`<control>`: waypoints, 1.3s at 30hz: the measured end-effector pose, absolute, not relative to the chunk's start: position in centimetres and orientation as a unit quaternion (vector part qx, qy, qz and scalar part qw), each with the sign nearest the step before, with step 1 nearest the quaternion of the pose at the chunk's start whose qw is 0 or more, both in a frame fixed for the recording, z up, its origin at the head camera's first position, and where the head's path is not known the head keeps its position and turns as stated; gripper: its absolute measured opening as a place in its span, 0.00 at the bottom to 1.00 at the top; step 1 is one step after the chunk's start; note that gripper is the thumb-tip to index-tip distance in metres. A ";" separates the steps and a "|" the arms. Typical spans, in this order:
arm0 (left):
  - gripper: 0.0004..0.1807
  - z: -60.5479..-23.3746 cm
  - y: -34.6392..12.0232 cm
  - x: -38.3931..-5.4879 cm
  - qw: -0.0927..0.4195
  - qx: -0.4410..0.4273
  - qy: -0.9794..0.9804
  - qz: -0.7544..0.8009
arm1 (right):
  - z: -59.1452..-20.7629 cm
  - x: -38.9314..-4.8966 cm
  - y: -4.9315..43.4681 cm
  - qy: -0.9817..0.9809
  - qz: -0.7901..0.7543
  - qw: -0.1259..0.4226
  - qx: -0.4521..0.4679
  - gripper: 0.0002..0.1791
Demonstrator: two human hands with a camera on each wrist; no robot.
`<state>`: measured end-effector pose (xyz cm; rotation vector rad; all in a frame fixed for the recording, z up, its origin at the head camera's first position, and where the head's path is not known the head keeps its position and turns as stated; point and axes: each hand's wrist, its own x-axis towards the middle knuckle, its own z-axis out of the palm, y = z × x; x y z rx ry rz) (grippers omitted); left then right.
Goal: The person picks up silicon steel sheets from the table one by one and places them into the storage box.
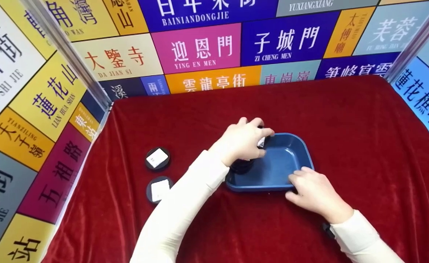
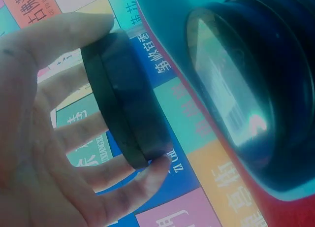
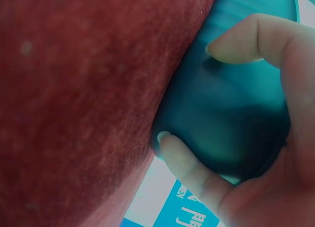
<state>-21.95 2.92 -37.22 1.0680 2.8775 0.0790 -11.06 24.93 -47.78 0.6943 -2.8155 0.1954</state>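
My left hand (image 1: pixel 238 142) is over the left part of a blue tray (image 1: pixel 302 153), gripping a thick black disc (image 2: pixel 130 99) by its edge between thumb and fingers. A white label on this disc shows past the fingers in the head view. Under the hand, inside the tray, several black discs (image 2: pixel 280 54) are stacked, the end one with a pale label (image 2: pixel 221 89); the hand partly hides them from above. My right hand (image 1: pixel 315 190) holds the tray's near right corner, thumb and finger against the outer wall (image 3: pixel 197 99).
Two more black discs with white labels lie left of the tray, a farther one (image 1: pixel 157 159) and a nearer one (image 1: pixel 159 190) partly behind the left sleeve (image 1: pixel 185 204). A red cloth (image 1: pixel 236 226) covers the table. Colourful printed panels (image 1: pixel 200 47) stand around its back and sides.
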 end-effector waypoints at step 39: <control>0.33 -38.1 6.1 -22.7 0.115 0.441 0.888 0.066 | -47.7 -11.1 25.0 -0.964 0.065 0.105 0.236 0.11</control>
